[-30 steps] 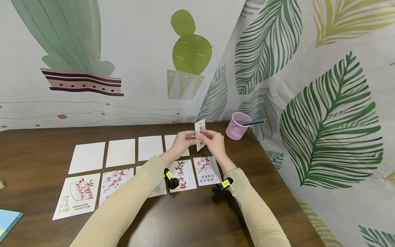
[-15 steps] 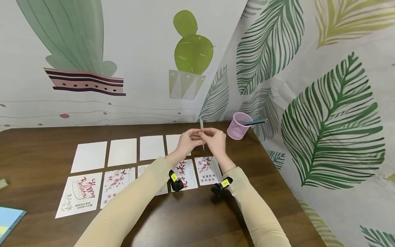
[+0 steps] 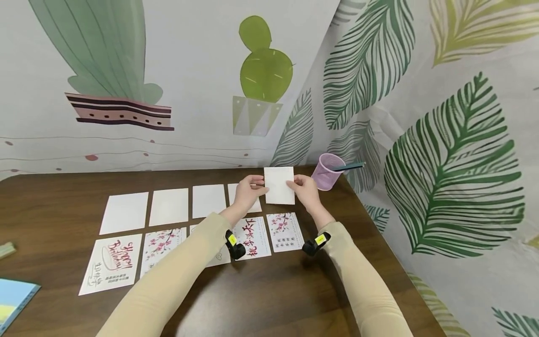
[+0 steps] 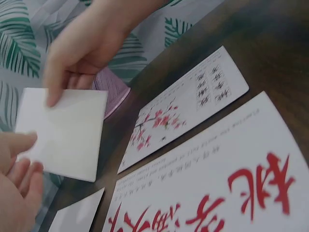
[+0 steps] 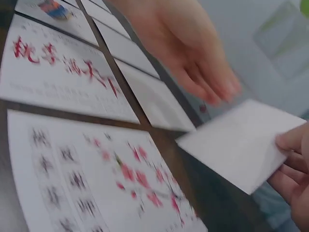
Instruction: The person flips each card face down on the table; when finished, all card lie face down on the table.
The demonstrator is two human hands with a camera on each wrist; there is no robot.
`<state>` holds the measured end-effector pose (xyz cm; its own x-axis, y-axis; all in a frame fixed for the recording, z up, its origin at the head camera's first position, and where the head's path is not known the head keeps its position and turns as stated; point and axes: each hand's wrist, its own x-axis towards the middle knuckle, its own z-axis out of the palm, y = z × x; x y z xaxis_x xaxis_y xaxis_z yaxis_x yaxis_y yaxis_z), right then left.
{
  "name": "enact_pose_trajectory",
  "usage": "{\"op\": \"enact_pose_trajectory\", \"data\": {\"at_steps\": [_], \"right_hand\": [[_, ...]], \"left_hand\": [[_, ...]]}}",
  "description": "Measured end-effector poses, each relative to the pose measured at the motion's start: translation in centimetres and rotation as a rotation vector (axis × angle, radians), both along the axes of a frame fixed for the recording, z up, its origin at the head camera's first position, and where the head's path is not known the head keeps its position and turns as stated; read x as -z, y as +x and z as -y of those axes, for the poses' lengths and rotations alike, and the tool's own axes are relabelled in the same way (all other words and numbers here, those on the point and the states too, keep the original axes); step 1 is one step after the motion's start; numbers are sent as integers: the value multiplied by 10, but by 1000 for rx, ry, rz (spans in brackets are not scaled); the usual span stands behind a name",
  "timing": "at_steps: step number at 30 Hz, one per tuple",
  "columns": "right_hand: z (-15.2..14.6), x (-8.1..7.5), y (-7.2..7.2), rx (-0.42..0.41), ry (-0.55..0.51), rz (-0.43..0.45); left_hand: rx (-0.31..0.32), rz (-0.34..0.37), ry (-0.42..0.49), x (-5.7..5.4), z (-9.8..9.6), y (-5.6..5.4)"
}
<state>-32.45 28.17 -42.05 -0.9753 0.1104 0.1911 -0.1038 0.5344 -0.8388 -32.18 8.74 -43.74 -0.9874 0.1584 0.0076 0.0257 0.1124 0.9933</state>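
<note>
My right hand pinches the right edge of a small white card, thumb on its blank face. The card stands upright above the back of the table, blank side toward me. At its left edge is my left hand, with thumb and fingers apart and fingertips right at the edge. In the right wrist view the left hand has extended fingers close to a card corner. A blossom card and a card with red characters lie below the hands.
Blank white cards form a back row on the brown table. Printed cards, including a Happy Birthday card, form the front row. A pink mesh pen cup stands back right. A blue booklet lies at far left.
The held card has turned from its red-lettered side, through edge-on, to its blank side. The hands, close together half a second ago, have moved apart, the right one toward the pen cup.
</note>
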Motion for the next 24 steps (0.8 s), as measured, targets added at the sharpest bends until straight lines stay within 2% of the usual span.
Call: {"op": "enact_pose_trajectory", "data": {"at_steps": [2, 5, 9, 15, 20, 24], "right_hand": [[-7, 4, -3, -42, -62, 86], [-13, 8, -6, -81, -155, 180], [-14, 12, -7, -113, -207, 218], [-12, 15, -11, -101, -131, 219], [-13, 18, -9, -63, -77, 237], [-10, 22, -7, -21, -65, 252]], "left_hand": [[-23, 42, -15, 1, 3, 1], [-1, 95, -45, 4, 4, 1], [46, 128, -72, 8, 2, 0], [7, 133, -115, 9, -3, -2], [-22, 134, -101, 9, -3, -2], [-30, 107, -161, 10, -2, -2]]}}
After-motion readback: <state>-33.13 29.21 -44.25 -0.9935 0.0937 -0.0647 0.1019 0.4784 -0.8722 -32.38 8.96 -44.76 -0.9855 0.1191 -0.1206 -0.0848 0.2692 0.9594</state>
